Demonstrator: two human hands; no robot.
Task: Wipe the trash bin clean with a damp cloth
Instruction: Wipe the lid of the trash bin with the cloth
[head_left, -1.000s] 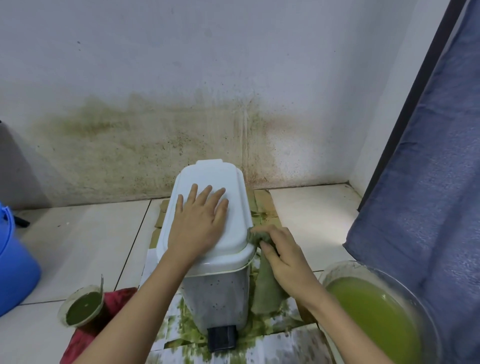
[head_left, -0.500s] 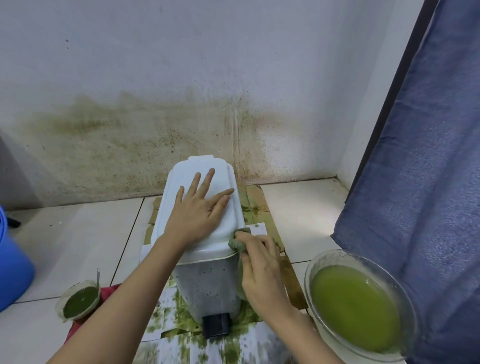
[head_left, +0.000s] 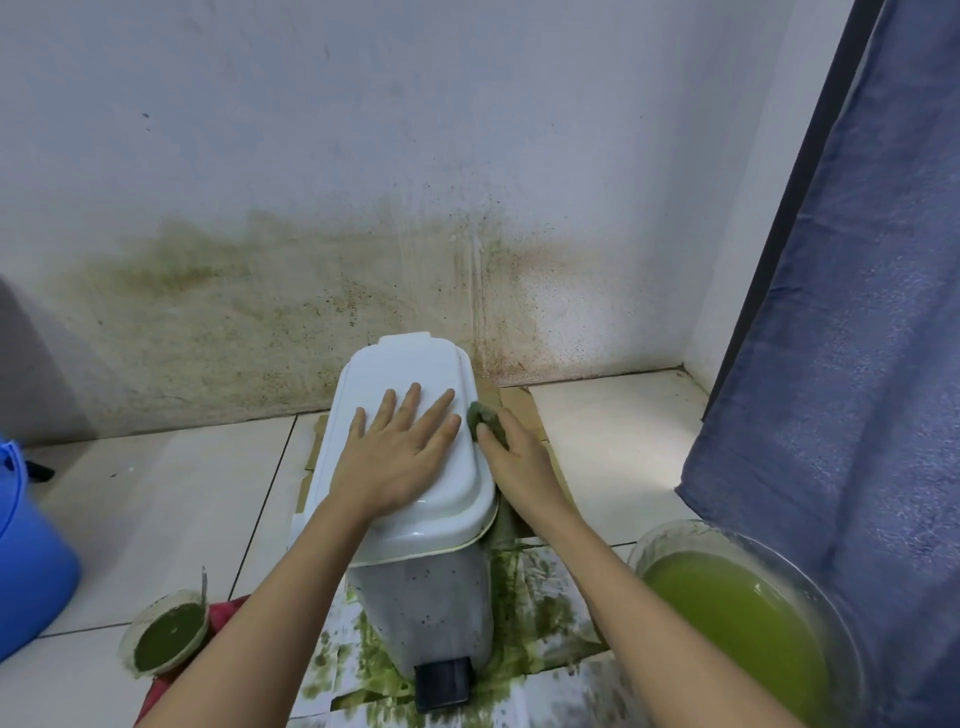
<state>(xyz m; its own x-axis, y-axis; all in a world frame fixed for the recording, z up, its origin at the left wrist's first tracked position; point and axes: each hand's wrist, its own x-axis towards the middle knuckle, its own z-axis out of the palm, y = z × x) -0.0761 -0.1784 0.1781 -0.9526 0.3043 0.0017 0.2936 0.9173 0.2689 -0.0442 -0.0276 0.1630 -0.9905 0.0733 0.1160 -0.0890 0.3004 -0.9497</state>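
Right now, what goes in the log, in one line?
left hand flat on bin lid | right hand wiping lid edge with cloth

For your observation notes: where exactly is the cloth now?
The cloth is bunched in the right hand, pressed against the right edge of the bin lid, near the wall.

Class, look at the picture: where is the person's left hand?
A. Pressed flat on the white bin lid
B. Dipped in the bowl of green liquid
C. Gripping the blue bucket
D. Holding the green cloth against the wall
A: the left hand lies open with fingers spread on the lid of the trash bin, while the right hand holds the cloth at the lid's right edge.
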